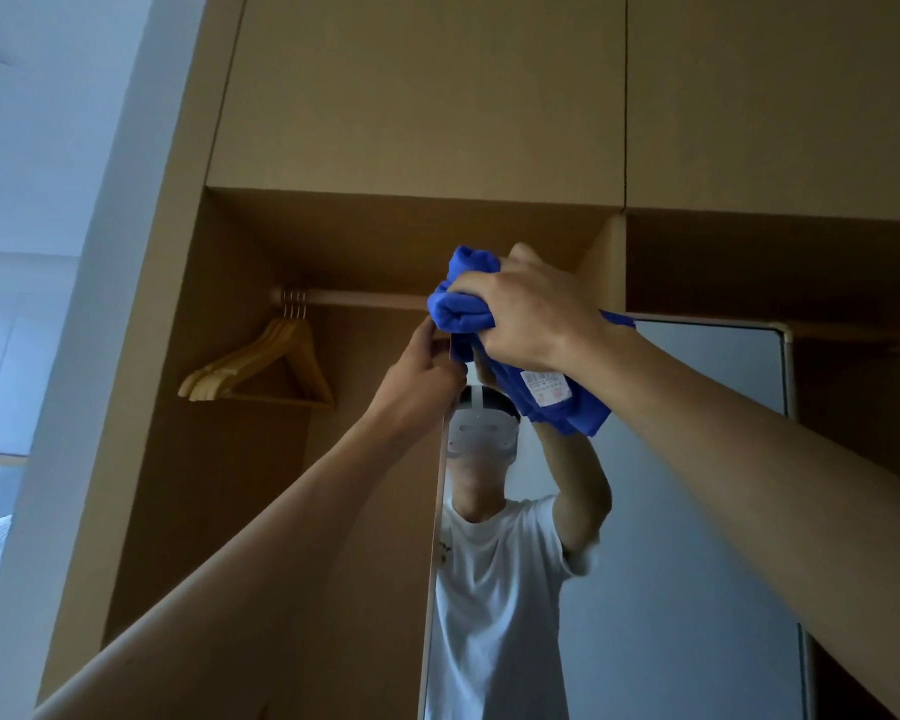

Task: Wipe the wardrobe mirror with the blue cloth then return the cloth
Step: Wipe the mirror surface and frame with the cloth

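Where an open wooden wardrobe (pixel 411 96) fills the view, a tall mirror (pixel 697 511) stands inside it. The right hand (pixel 526 309) has its fingers curled tight round a bunched blue cloth (pixel 461 304) at the mirror's top. Just below them, the left hand (pixel 422 376) pinches the mirror's side edge. Wooden hangers (pixel 261 366) hang left of both. The cloth hides the mirror's top corner, and its foot is cut off.

Bunched blue cloth (pixel 461 309), white label showing, gripped by right hand (pixel 531 314) at top edge of mirror (pixel 697 511). It stands upright, tall, thin silver frame; left hand (pixel 427 371) pinches its top-left corner.
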